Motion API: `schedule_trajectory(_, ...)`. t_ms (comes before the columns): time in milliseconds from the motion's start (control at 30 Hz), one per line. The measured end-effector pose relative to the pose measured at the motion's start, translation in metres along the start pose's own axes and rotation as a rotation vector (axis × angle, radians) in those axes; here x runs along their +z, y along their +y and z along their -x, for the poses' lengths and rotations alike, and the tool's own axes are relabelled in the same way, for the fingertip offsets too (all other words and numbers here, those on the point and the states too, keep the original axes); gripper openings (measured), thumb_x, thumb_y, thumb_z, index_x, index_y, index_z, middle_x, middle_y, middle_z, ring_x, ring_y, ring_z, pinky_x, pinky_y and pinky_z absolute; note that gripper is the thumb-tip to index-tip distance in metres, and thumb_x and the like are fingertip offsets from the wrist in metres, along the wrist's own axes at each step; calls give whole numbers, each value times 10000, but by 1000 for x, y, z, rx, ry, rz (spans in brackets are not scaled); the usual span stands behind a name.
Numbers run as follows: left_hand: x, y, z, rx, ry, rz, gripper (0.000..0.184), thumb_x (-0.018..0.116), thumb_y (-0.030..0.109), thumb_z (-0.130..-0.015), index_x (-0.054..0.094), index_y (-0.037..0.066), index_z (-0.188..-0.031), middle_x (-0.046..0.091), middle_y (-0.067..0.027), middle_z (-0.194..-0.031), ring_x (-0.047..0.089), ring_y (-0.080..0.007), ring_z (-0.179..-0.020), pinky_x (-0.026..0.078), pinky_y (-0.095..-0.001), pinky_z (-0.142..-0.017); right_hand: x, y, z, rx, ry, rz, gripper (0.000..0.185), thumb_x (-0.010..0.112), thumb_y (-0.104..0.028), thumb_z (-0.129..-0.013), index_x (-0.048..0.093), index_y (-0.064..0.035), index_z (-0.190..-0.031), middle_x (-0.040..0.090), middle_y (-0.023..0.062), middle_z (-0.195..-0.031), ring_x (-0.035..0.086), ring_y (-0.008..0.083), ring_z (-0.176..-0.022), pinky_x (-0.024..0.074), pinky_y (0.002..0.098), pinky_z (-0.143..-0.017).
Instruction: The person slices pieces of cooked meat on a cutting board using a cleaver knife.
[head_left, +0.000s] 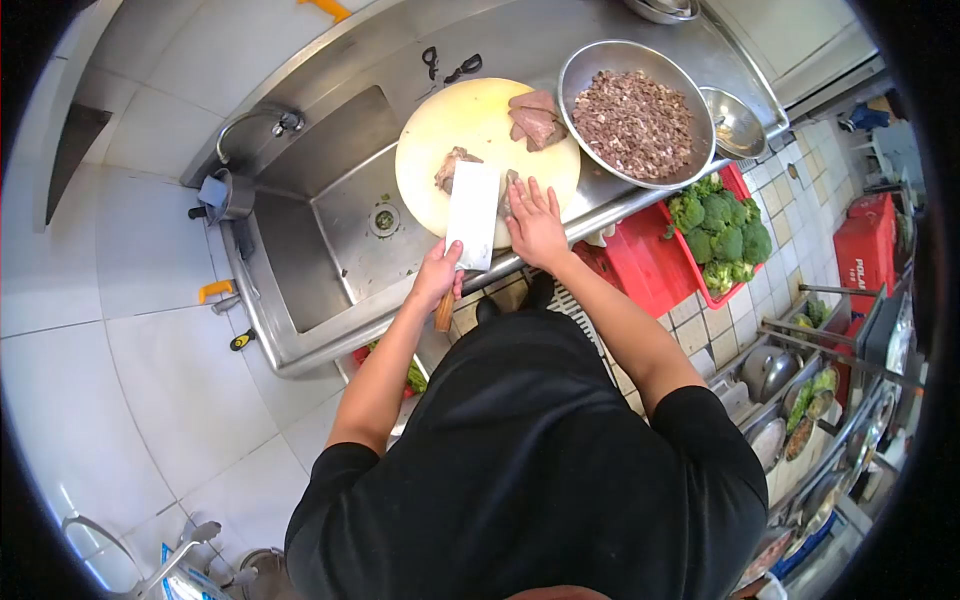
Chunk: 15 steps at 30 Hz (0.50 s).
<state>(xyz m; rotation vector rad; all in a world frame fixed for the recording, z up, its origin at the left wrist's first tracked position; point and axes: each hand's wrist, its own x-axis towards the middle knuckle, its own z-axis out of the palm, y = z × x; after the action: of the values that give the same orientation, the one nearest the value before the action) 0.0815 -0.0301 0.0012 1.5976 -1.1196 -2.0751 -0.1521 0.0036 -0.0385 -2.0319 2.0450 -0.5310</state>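
Steel desk (520, 40) is carrying board (480, 115) | cleaver (473, 210) is pointing away, left grip (437, 275) clasping handle (443, 318) | right of cleaver: right grip (538, 228), spread, is touching meat (508, 196)

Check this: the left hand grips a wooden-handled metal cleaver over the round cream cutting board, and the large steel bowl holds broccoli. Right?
Not quite: the head view shows the large round steel bowl holding chopped brownish-red meat. The left hand does grip the wooden-handled metal cleaver over the round cream cutting board.

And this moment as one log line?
left hand: grips cleaver | right hand: fingers at grey piece | bowl: chopped meat, by board
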Motion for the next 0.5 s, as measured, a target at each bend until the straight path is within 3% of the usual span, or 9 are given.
schedule_trajectory(167,-6,-1,-7,58,-4,-42,305,454,361,-1117,536,96,-1243,483,-12,-603,440,-119,-390,433,-303,-361,-3,-7,12,-23,-29,-20,666,516,-292,-997,347,-7,-1575,356,158,-1654,221,375,-1569,120,553,-1275)
schedule_trajectory(200,-8,-3,-9,67,-1,-59,305,456,361,-1116,537,95,-1242,485,-13,-609,442,-119,-392,433,-302,-362,-8,-11,8,-51,10,69,655,550,-303,-987,384,-11,-1549,409,178,-1604,333,380,-1509,234,554,-1231)
schedule_trajectory(300,-13,-6,-1,70,45,-18,297,470,362,-1112,537,98,-1230,496,-18,-634,447,-127,-399,435,-309,-364,-47,-38,-12,127,-120,3,627,586,-335,-981,437,-17,-1501,532,182,-1441,460,374,-1373,357,536,-1130)
schedule_trajectory(333,-15,-7,3,66,64,8,294,474,363,-1111,537,100,-1226,498,-18,-636,448,-129,-398,435,-311,-364,-36,-34,-15,14,-5,107,521,626,-346,-965,533,-15,-1356,603,164,-1239,556,353,-1198,449,482,-1000)
schedule_trajectory(433,-21,-13,16,82,106,42,280,488,362,-1106,533,104,-1206,491,-13,-619,444,-135,-390,432,-315,-365,-7,-18,-33,-48,-166,344,417,650,-334,-947,574,-26,-1217,608,163,-1198,590,361,-1139,483,457,-972)
schedule_trajectory(467,-23,-17,20,87,107,56,278,491,362,-1105,532,104,-1201,489,-12,-613,442,-135,-388,432,-314,-365,-8,-17,-31,-77,4,326,317,685,-225,-915,575,-21,-1132,656,184,-1126,655,356,-1044,526,434,-907)
schedule_trajectory(500,-25,-23,25,89,109,72,275,494,362,-1104,531,105,-1196,486,-10,-606,441,-136,-386,431,-313,-365,-12,-12,-32,-18,-20,137,306,693,-196,-905,580,-21,-1128,675,183,-1092,670,355,-1026,533,437,-894)
